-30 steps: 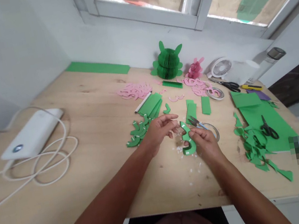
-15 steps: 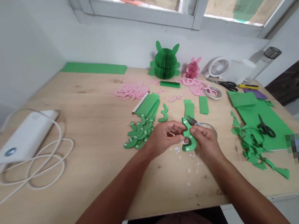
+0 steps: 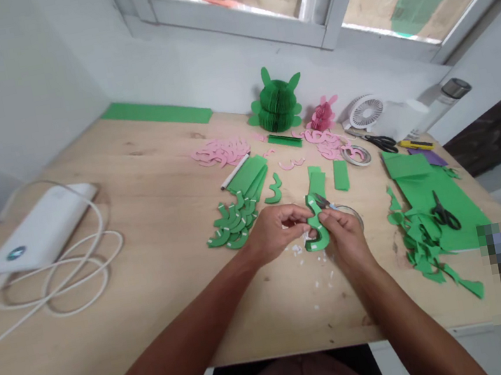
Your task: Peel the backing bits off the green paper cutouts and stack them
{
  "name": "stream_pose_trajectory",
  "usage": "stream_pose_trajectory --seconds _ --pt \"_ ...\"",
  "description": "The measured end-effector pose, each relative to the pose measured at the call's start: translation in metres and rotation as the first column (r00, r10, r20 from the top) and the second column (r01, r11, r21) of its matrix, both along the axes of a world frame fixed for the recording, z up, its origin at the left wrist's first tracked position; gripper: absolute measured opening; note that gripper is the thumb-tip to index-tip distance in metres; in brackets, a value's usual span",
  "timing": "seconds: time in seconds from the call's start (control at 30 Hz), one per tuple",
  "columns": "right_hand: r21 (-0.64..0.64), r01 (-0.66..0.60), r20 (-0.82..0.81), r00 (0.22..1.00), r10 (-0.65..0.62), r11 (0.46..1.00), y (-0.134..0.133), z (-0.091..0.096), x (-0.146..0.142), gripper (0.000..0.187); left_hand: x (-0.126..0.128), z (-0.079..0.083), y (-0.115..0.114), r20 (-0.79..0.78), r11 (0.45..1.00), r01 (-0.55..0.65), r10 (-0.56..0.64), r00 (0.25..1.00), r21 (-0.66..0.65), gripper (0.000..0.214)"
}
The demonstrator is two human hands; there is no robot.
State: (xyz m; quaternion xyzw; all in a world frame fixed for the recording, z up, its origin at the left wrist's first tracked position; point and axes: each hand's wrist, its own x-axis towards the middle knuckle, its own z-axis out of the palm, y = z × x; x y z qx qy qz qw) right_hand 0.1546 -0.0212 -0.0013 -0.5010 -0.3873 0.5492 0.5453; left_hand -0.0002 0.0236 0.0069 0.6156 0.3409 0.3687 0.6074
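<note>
A wavy green paper cutout (image 3: pixel 321 241) with small white tape pieces on it is held up over the table. My right hand (image 3: pixel 346 234) grips its right edge between thumb and fingers. My left hand (image 3: pixel 273 230) is closed at its left edge, with thumb and fingertips pinched against the paper. Scissors (image 3: pixel 321 201) and a tape roll (image 3: pixel 354 213) lie partly hidden behind my right hand. Tiny white scraps (image 3: pixel 297 250) are scattered below the cutout. Left of my left hand is a pile of similar taped green cutouts (image 3: pixel 232 224), with a single cutout (image 3: pixel 274 190) nearby.
Pink cutouts (image 3: pixel 220 152), a green honeycomb paper figure (image 3: pixel 278 108) and a small fan (image 3: pixel 366 112) stand or lie toward the wall. Right are green offcuts (image 3: pixel 423 244), black-handled scissors (image 3: pixel 444 216) and green sheets (image 3: pixel 467 220). A white power bank (image 3: pixel 40 231) with cable lies left.
The green cutout has tilted very slightly in my hands, and my left fingertips have shifted a little along its edge. Everything on the table stays put.
</note>
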Motion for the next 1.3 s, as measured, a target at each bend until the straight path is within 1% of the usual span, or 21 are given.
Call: stream_pose_trajectory --seconds 0.13,0.3,0.43,0.5,0.6,0.73,0.87,1.0,1.17,1.3 --pt "0.011 -0.006 0.002 1.0 0.006 1.0 0.001 -0.004 0.001 0.019 0.0 -0.001 0.0 0.016 1.0 0.007 -0.006 1.0 -0.026 0.018" --pt "0.026 0.028 0.02 0.999 -0.028 0.999 0.001 -0.009 0.002 0.019 -0.001 0.0 0.0 0.111 0.99 0.041 -0.026 0.993 -0.136 0.032" --pt "0.06 0.04 0.064 0.997 -0.044 0.997 0.0 -0.008 0.0 0.022 -0.001 0.001 0.001 0.069 0.969 0.059 -0.043 0.997 -0.242 0.028" --pt "0.085 0.024 0.093 0.995 -0.032 0.996 0.0 -0.007 -0.002 0.022 0.0 0.0 0.001 0.07 0.959 0.072 -0.055 0.996 -0.275 0.026" --pt "0.096 -0.011 0.134 0.991 -0.002 0.995 -0.001 -0.006 -0.002 0.022 0.002 -0.001 0.0 0.089 0.948 0.064 -0.037 0.995 -0.313 0.025" --pt "0.1 -0.029 0.184 0.983 0.01 0.995 -0.001 -0.005 -0.002 0.022 0.002 0.0 -0.001 0.111 0.941 0.057 -0.02 0.994 -0.333 0.021" --pt "0.107 -0.041 0.251 0.968 0.013 0.993 -0.001 -0.002 -0.001 0.023 0.0 0.001 0.0 0.114 0.937 0.066 -0.028 0.993 -0.343 0.022" --pt "0.113 -0.056 0.267 0.963 0.024 0.992 0.0 0.001 0.0 0.023 -0.002 0.0 0.002 0.112 0.93 0.029 0.013 0.994 -0.366 0.024" --pt "0.144 -0.016 0.343 0.939 -0.035 0.989 0.002 0.001 0.003 0.019 -0.003 -0.003 0.005 0.133 0.929 -0.02 0.075 0.988 -0.371 0.023" --pt "0.146 0.001 0.357 0.932 -0.054 0.989 0.002 -0.001 0.005 0.018 -0.003 -0.001 0.004 0.14 0.932 -0.043 0.099 0.985 -0.361 0.021"
